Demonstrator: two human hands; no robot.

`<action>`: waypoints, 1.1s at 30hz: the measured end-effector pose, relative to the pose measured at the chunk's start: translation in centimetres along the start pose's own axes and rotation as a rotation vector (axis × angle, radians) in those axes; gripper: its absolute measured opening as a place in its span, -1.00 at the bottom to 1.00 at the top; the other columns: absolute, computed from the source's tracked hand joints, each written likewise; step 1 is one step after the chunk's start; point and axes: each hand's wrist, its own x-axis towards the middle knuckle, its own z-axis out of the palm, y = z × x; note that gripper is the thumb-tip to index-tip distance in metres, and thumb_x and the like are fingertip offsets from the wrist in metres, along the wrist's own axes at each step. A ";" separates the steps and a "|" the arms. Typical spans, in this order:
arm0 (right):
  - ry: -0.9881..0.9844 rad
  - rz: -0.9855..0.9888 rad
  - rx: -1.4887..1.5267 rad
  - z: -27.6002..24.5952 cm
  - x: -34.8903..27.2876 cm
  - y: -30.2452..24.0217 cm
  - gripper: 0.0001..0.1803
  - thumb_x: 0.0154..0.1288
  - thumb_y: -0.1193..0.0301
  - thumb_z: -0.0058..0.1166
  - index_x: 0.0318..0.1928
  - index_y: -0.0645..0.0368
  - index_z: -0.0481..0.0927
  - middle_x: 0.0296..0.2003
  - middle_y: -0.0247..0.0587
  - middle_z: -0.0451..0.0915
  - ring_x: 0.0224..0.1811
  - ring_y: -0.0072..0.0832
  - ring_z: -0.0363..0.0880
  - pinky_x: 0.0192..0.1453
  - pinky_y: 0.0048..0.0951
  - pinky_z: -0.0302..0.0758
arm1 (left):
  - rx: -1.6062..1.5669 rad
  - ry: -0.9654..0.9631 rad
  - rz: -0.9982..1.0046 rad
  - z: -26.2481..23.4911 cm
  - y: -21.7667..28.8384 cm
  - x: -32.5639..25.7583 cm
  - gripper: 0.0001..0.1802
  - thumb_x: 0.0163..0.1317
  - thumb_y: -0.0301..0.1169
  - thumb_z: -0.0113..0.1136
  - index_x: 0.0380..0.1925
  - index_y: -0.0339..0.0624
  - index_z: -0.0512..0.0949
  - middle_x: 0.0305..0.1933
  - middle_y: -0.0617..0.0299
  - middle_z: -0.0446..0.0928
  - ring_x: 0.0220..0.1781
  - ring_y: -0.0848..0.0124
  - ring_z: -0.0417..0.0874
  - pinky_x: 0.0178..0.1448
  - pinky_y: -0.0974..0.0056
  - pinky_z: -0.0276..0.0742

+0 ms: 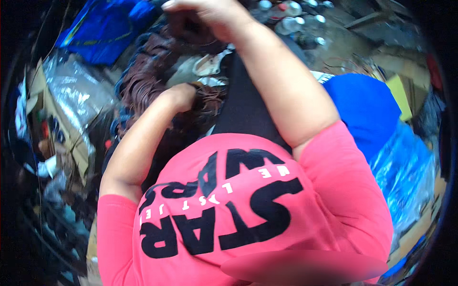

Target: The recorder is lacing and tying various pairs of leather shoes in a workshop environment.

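Observation:
A thick, curved bundle of thin brown strips [145, 78], edged with blue strands, lies in front of me to the left. Its exact kind is unclear. My left hand [183, 97] reaches in at the bundle's inner side, beside more loose brown strips [210, 101]; its fingers are hidden there. Farther out, my right hand [207, 16] is over the bundle's far end. A finger stretches left, apart from the thumb side, and nothing held shows; the picture is blurred and shadowed there. Between my hands and my dark-clothed leg lies a whitish object [208, 65] I cannot make out.
Several clear bottles [290, 25] stand at the far right. A blue bag [102, 31] lies far left, above clear plastic sheeting [78, 90] and cardboard [64, 124]. On my right are a rounded blue thing [365, 112], blue plastic [405, 174] and a yellow piece [399, 97].

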 end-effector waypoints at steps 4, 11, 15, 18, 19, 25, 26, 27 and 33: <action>0.260 0.006 -0.400 -0.4 0.1 0.5 -0.72 -0.19 0.40 0.31 -0.40 0.24 0.61 -0.46 -0.25 0.59 -0.45 -0.51 0.53 -0.29 -0.50 0.45 | 0.150 -0.188 0.094 0.0 -0.8 2.7 -0.75 -0.17 -0.49 0.15 -0.38 -0.17 0.62 -0.22 -0.01 0.57 -0.15 0.09 0.59 -0.13 0.15 0.50; 0.192 -0.017 -0.373 -1.2 0.2 0.5 -0.71 -0.20 0.40 0.32 -0.39 0.22 0.61 -0.45 -0.30 0.58 -0.41 -0.57 0.50 -0.26 -0.49 0.43 | 0.068 0.097 0.076 2.0 -1.4 2.0 -0.81 -0.09 -0.49 0.06 -0.44 -0.19 0.61 -0.30 -0.08 0.56 -0.20 0.04 0.57 -0.12 0.11 0.48; 0.047 0.401 -0.111 -1.2 -1.1 -0.7 -0.64 -0.01 0.52 0.06 -0.10 0.17 0.47 -0.31 -0.41 0.48 -0.31 -0.61 0.41 -0.22 -0.60 0.35 | -0.187 0.588 0.138 2.6 -3.1 -0.8 -0.76 -0.08 -0.55 0.05 -0.34 -0.16 0.56 -0.33 -0.12 0.49 -0.24 -0.05 0.50 -0.18 0.07 0.43; -0.047 0.467 -0.424 0.0 -2.1 0.1 -0.70 -0.02 0.36 0.23 -0.23 0.16 0.53 -0.40 -0.39 0.55 -0.35 -0.61 0.52 -0.20 -0.54 0.45 | -0.313 1.043 -0.095 2.3 -5.1 -2.7 -0.85 0.01 -0.46 0.11 -0.37 -0.18 0.56 -0.34 -0.05 0.52 -0.24 0.00 0.53 -0.16 0.09 0.44; -0.141 0.439 -0.462 0.6 -2.3 0.6 -0.71 -0.03 0.35 0.23 -0.26 0.16 0.54 -0.42 -0.39 0.55 -0.39 -0.62 0.52 -0.24 -0.54 0.45 | -0.471 1.032 -0.108 2.1 -5.7 -3.2 -0.80 0.00 -0.49 0.11 -0.32 -0.17 0.56 -0.30 -0.03 0.55 -0.20 0.05 0.56 -0.12 0.15 0.45; -0.253 0.466 -0.758 6.0 0.3 0.1 -0.72 -0.02 0.34 0.20 -0.27 0.18 0.54 -0.43 -0.35 0.55 -0.40 -0.60 0.51 -0.25 -0.56 0.44 | -0.536 0.864 -0.036 2.6 -7.1 -3.6 -0.74 -0.05 -0.53 0.15 -0.27 -0.19 0.54 -0.27 -0.04 0.54 -0.19 0.06 0.56 -0.09 0.18 0.44; -0.291 0.395 -0.743 6.5 0.7 -2.6 -0.69 0.01 0.49 0.08 -0.15 0.12 0.49 -0.36 -0.41 0.47 -0.37 -0.59 0.40 -0.27 -0.59 0.35 | -0.447 0.891 0.003 2.7 -7.0 -3.4 -0.74 -0.06 -0.51 0.17 -0.28 -0.19 0.55 -0.29 -0.03 0.54 -0.20 0.05 0.55 -0.09 0.18 0.44; -0.520 0.259 -0.689 7.2 1.8 -4.6 -0.71 0.03 0.48 0.08 -0.16 0.17 0.50 -0.41 -0.38 0.51 -0.42 -0.55 0.45 -0.29 -0.55 0.40 | -0.272 0.915 0.018 2.8 -7.3 -3.5 -0.78 -0.06 -0.48 0.20 -0.31 -0.19 0.56 -0.31 -0.01 0.53 -0.22 0.05 0.55 -0.11 0.17 0.45; 0.041 0.196 -0.474 2.2 -5.8 -18.8 -0.73 0.09 0.47 0.00 -0.15 0.27 0.49 -0.36 -0.23 0.55 -0.33 -0.49 0.55 -0.11 -0.45 0.48 | -0.386 0.906 0.013 2.6 -6.5 -3.5 -0.70 -0.20 -0.66 -0.01 -0.42 -0.18 0.58 -0.40 -0.02 0.48 -0.30 0.07 0.53 -0.18 0.18 0.44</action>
